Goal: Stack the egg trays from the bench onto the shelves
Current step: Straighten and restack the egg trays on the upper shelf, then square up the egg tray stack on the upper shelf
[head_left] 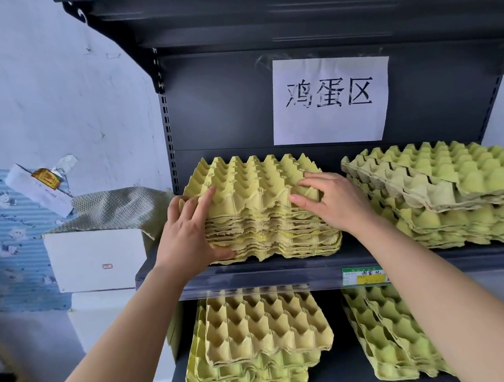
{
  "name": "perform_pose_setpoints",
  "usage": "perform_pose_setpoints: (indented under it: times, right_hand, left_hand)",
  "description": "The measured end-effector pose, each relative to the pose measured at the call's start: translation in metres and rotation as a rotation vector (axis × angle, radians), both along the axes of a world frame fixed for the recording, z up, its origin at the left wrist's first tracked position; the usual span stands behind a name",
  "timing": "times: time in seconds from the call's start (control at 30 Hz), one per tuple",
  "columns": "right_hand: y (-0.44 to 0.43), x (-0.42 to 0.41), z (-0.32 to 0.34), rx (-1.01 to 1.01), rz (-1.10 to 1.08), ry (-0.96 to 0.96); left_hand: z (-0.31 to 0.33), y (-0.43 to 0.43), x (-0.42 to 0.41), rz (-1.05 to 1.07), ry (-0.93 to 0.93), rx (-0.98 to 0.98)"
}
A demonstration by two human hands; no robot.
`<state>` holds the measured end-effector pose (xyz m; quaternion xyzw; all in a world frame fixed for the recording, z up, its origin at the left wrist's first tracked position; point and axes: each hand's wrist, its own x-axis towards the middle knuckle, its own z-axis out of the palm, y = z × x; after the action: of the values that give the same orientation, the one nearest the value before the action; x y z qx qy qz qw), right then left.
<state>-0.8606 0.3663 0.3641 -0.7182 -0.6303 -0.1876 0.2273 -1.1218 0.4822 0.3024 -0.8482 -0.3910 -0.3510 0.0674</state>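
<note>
A stack of yellow pulp egg trays (253,190) sits on the left half of the dark middle shelf (249,274). My left hand (188,226) grips the stack's front left corner, fingers on top and thumb under the lowest tray. My right hand (330,201) rests flat on the top tray near its right front, fingers spread. A greener stack of egg trays (449,192) fills the right half of the same shelf, its top tray tilted.
On the lower shelf lie two more tray stacks, a yellow one (258,336) at left and a greenish one (389,335) at right. A paper sign (329,99) hangs on the back panel. Left of the rack stand white boxes (93,257) under a woven cloth (114,208).
</note>
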Motion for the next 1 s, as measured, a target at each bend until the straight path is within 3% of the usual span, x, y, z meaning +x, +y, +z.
perform_pose_setpoints:
  times: [0.23, 0.37, 0.5, 0.73, 1.0]
  right_hand:
    - [-0.013, 0.007, -0.016, 0.019, -0.018, 0.181]
    - [-0.018, 0.002, -0.005, -0.031, -0.026, 0.144]
    - [-0.039, 0.007, 0.013, 0.047, -0.024, 0.106]
    - [-0.114, 0.069, 0.055, 0.136, -0.132, 0.057]
    - [-0.199, 0.204, 0.054, 0.097, -0.313, 0.162]
  left_hand:
    - [0.005, -0.003, 0.003, 0.054, 0.01, -0.019]
    - [0.015, -0.011, 0.006, 0.085, 0.023, -0.022]
    - [0.048, -0.031, 0.026, 0.043, -0.002, 0.082]
    - [0.082, -0.095, 0.123, -0.164, -0.066, 0.124]
    - [0.083, -0.17, 0.272, -0.373, -0.062, 0.02]
